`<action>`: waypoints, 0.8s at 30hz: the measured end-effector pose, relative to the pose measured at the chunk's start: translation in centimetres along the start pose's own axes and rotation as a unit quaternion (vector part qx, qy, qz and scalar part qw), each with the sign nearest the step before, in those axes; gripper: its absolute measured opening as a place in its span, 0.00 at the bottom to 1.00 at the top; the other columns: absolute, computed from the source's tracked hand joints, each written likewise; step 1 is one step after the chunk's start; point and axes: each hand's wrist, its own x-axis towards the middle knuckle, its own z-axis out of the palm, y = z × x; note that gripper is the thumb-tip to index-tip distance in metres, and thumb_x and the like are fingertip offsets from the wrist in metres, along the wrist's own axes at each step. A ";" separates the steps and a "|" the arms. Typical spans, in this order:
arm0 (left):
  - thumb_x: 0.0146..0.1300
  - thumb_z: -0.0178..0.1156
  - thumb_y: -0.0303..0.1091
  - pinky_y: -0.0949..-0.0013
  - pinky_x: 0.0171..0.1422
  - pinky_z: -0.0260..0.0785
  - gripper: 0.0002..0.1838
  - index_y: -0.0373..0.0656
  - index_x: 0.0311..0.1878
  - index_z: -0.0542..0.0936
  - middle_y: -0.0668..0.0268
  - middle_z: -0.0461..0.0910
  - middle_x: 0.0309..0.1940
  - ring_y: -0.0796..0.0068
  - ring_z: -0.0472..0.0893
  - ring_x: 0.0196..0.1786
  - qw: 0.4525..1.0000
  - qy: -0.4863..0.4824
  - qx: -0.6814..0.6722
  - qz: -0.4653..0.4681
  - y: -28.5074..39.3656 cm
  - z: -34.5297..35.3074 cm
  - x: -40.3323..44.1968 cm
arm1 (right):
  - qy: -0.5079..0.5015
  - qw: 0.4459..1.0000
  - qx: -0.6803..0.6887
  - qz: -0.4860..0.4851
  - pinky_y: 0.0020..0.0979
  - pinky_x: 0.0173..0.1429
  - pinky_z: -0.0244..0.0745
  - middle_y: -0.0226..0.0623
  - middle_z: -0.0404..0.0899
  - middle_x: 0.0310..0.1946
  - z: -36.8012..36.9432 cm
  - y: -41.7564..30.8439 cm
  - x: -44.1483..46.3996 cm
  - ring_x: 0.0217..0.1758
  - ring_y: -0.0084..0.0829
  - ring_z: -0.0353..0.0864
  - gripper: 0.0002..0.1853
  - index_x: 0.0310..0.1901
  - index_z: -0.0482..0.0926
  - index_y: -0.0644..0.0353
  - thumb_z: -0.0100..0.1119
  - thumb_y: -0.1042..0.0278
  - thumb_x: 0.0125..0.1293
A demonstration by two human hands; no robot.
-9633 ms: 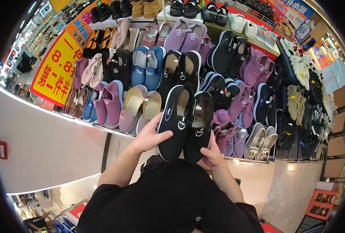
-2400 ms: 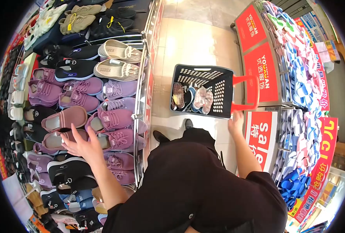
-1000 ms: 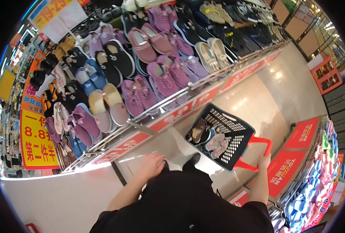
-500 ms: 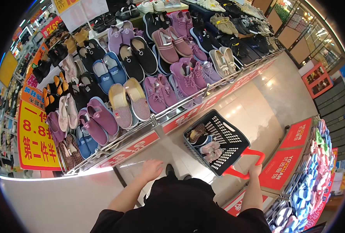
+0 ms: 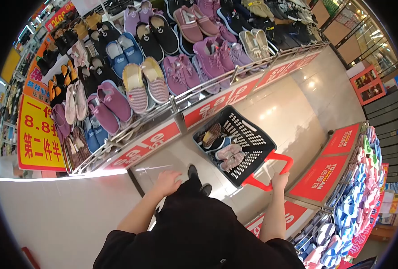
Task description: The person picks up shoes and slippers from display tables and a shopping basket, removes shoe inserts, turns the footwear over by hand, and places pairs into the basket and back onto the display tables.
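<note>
Shift: basket [image 5: 258,136], right hand [image 5: 279,180] and left hand [image 5: 166,183] all sit higher in the view than half a second ago, towards 11 o'clock; the rack [image 5: 147,138] has risen too, so part of that is likely camera tilt.
Black top: matt soft cloth, at 6 o'clock.
Left hand: at 7 o'clock, holding nothing, fingers loosely curved and slightly parted.
Right hand: at 4 o'clock, fingers wrapped round the handle [image 5: 288,165].
Handle: smooth red loop, seemingly plastic. Best held firmly but relaxed, I judge, with the pull kept low and steady.
Basket: stiff dark box with round-holed walls, just beyond the feet, towards 4 o'clock from the view's centre. It probably wants steering midway between rack and red panels [image 5: 317,178] so that no corner snags.
Load: patterned pink pair [image 5: 229,157] and brown checked shoe [image 5: 211,136], inside at the 9 o'clock end; soft-looking, so gentle turns should suit them.
Floor: glossy pale tile.
Rack: thin metal rails, 9 to 1 o'clock, bearing ribbed straw-edged slip-ons [image 5: 146,85] and mauve lace-ups [image 5: 181,75].
Slippers: striped, heaped at 4 o'clock.
</note>
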 end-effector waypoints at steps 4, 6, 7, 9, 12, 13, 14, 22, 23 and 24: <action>0.61 0.60 0.42 0.51 0.59 0.68 0.18 0.46 0.53 0.81 0.54 0.81 0.46 0.50 0.78 0.52 1.000 -0.005 0.001 -0.019 0.5 0.3 -1.4 | -0.006 1.000 -0.017 -0.019 0.37 0.21 0.77 0.49 0.76 0.24 0.5 0.0 -1.3 0.18 0.41 0.80 0.15 0.46 0.62 0.70 0.50 0.77 0.57; 0.61 0.60 0.42 0.51 0.58 0.68 0.18 0.46 0.52 0.81 0.54 0.81 0.44 0.49 0.78 0.51 1.000 0.016 0.001 -0.012 0.3 0.6 -1.3 | -0.030 0.999 -0.013 -0.002 0.37 0.21 0.77 0.50 0.76 0.25 0.4 -0.1 -2.2 0.18 0.40 0.80 0.15 0.46 0.62 0.69 0.50 0.77 0.58; 0.61 0.60 0.42 0.51 0.57 0.69 0.18 0.46 0.52 0.81 0.54 0.81 0.43 0.49 0.78 0.51 1.000 0.003 -0.015 -0.015 0.4 0.5 -1.1 | -0.026 1.000 -0.012 0.003 0.37 0.22 0.77 0.50 0.77 0.25 0.4 0.0 -2.9 0.19 0.40 0.81 0.15 0.47 0.62 0.69 0.49 0.77 0.59; 0.61 0.60 0.42 0.51 0.58 0.69 0.18 0.45 0.52 0.81 0.53 0.81 0.44 0.49 0.78 0.51 0.999 -0.016 -0.029 -0.020 -0.3 1.1 0.2 | -0.019 1.000 -0.014 0.009 0.37 0.22 0.77 0.50 0.78 0.26 0.6 -0.4 -4.4 0.19 0.40 0.81 0.15 0.48 0.63 0.69 0.48 0.77 0.60; 0.61 0.61 0.40 0.53 0.59 0.69 0.19 0.43 0.53 0.80 0.52 0.81 0.46 0.49 0.78 0.53 0.996 -0.059 -0.058 -0.037 -1.1 1.5 3.4 | -0.025 0.999 -0.016 0.022 0.36 0.23 0.76 0.51 0.77 0.27 1.2 -0.1 -6.7 0.19 0.39 0.81 0.16 0.49 0.62 0.69 0.49 0.77 0.60; 0.60 0.61 0.39 0.54 0.60 0.70 0.19 0.41 0.53 0.80 0.51 0.81 0.47 0.49 0.78 0.54 0.993 -0.079 -0.076 -0.049 -1.1 1.6 4.7 | -0.024 0.999 -0.013 0.024 0.36 0.22 0.76 0.52 0.77 0.28 1.3 -0.4 -7.6 0.19 0.39 0.81 0.16 0.49 0.62 0.69 0.49 0.76 0.60; 0.60 0.61 0.39 0.54 0.60 0.70 0.19 0.41 0.53 0.80 0.51 0.81 0.47 0.49 0.78 0.54 0.992 -0.091 -0.076 -0.046 -1.5 2.1 6.1 | -0.022 0.999 -0.007 0.027 0.36 0.22 0.76 0.53 0.77 0.29 1.5 -0.5 -8.4 0.19 0.39 0.81 0.16 0.50 0.62 0.68 0.49 0.76 0.60; 0.59 0.59 0.40 0.54 0.58 0.72 0.16 0.44 0.48 0.82 0.54 0.79 0.50 0.52 0.78 0.55 0.973 -0.231 0.007 -0.013 -9.0 10.8 19.0 | -0.009 0.993 -0.036 0.112 0.37 0.23 0.76 0.51 0.77 0.29 2.8 0.5 -12.4 0.19 0.39 0.80 0.16 0.51 0.62 0.66 0.52 0.72 0.65; 0.58 0.58 0.38 0.53 0.59 0.72 0.15 0.44 0.47 0.82 0.53 0.79 0.50 0.52 0.78 0.55 0.964 -0.258 0.043 -0.044 -8.7 10.4 20.6 | 0.006 0.992 -0.049 0.118 0.37 0.23 0.75 0.50 0.77 0.28 2.7 -0.4 -12.8 0.19 0.38 0.80 0.16 0.51 0.62 0.65 0.52 0.72 0.65; 0.58 0.58 0.38 0.53 0.59 0.72 0.15 0.44 0.47 0.82 0.53 0.79 0.50 0.52 0.78 0.55 0.962 -0.268 0.042 -0.041 -9.7 11.4 22.2 | 0.021 0.990 -0.063 0.124 0.36 0.23 0.75 0.49 0.77 0.27 3.0 -0.6 -12.8 0.18 0.38 0.79 0.16 0.51 0.62 0.65 0.52 0.71 0.65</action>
